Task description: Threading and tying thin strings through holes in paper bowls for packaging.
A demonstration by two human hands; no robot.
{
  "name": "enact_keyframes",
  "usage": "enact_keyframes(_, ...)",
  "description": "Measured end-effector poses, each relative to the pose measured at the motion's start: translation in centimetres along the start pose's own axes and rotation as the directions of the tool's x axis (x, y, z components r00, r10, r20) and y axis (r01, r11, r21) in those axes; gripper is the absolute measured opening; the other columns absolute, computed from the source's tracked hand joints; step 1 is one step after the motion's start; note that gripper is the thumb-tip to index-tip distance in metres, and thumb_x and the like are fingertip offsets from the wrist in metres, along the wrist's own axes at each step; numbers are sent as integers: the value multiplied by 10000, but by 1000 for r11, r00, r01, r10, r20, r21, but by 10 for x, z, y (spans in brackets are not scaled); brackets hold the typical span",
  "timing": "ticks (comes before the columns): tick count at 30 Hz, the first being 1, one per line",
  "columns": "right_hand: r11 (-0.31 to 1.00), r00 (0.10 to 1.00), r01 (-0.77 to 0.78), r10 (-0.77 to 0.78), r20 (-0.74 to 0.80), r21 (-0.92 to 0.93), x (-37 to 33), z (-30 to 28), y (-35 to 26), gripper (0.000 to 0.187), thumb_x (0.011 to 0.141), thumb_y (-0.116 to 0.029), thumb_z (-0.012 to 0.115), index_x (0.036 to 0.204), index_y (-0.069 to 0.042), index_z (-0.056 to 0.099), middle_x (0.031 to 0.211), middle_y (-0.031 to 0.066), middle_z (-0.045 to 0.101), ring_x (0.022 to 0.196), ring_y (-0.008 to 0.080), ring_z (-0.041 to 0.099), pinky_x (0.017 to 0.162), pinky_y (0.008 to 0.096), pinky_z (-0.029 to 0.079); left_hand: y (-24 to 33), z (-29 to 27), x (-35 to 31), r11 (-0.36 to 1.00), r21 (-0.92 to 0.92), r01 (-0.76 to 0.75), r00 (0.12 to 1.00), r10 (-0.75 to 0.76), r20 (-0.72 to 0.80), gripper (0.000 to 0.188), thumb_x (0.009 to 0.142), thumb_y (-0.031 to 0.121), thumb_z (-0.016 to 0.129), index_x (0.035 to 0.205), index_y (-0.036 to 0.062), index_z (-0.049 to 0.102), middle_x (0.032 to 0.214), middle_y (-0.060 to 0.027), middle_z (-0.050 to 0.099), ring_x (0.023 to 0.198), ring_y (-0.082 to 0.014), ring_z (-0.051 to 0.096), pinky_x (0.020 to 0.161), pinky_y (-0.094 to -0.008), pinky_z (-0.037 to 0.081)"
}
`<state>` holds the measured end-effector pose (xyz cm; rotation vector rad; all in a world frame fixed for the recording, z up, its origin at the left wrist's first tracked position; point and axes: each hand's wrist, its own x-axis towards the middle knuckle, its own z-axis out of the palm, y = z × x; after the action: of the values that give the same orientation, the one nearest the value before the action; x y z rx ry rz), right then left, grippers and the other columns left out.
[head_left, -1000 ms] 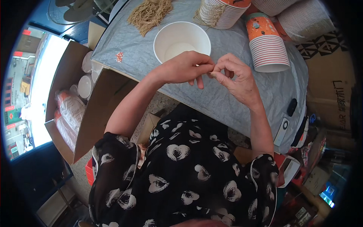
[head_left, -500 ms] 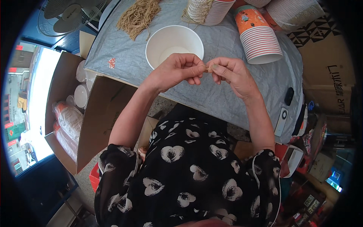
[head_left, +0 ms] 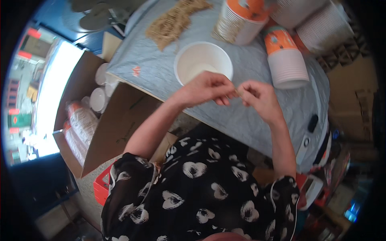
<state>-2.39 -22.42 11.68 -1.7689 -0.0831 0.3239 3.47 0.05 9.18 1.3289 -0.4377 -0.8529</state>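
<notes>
My left hand [head_left: 207, 89] and my right hand [head_left: 260, 100] meet over the near part of the table, thumbs and fingertips pinched together. Between them is a small bit of tan string [head_left: 237, 92], blurred and mostly covered by the fingers. Just behind my left hand stands a white paper tub [head_left: 193, 58], its mouth facing up and its near rim partly hidden by that hand. A bundle of tan strings [head_left: 173, 25] lies on the table beyond the tub, toward the left.
Stacked paper tubs [head_left: 237, 28] stand at the back; an orange-and-white stack [head_left: 287, 66] lies tilted at right. A grey sheet [head_left: 155, 86] covers the table. At left, an open cardboard box [head_left: 116, 124] holds wrapped cups [head_left: 82, 124]. A black object [head_left: 313, 123] lies near the right edge.
The whole view has shifted and blurred, so the table and tubs sit lower and further right. Both hands keep their pinch, with fingertips slightly further apart.
</notes>
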Motion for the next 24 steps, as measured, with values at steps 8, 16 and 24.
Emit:
enact_keyframes(8, 962, 976, 149, -179, -120, -228, -26, 12, -3, 70, 943, -51, 638, 921, 15, 632, 761, -25, 583, 643, 26, 496, 568, 214, 404, -9, 18, -3, 996, -4, -86, 996, 86, -2, 229, 1023, 201, 583, 1067, -9, 663, 955, -73, 726, 801, -130, 718, 644, -236, 563)
enact_keyframes(16, 926, 917, 282, -337, -213, -250, -19, 21, -4, 49, 963, -27, 588, 925, -7, 565, 724, -39, 504, 628, 16, 438, 546, 211, 367, -11, 13, -4, 990, -28, -137, 990, 137, 21, 231, 1008, 174, 598, 1066, -23, 703, 904, -67, 718, 754, -114, 706, 668, -246, 582)
enact_keyframes(24, 942, 917, 269, -314, -246, -200, -2, 21, 2, 54, 974, -40, 584, 930, -13, 567, 730, -47, 479, 626, 8, 415, 539, 205, 342, -8, -4, -3, 996, -26, -88, 996, 88, 13, 221, 1020, 147, 592, 1123, -32, 671, 920, -79, 715, 832, -128, 702, 747, -245, 579)
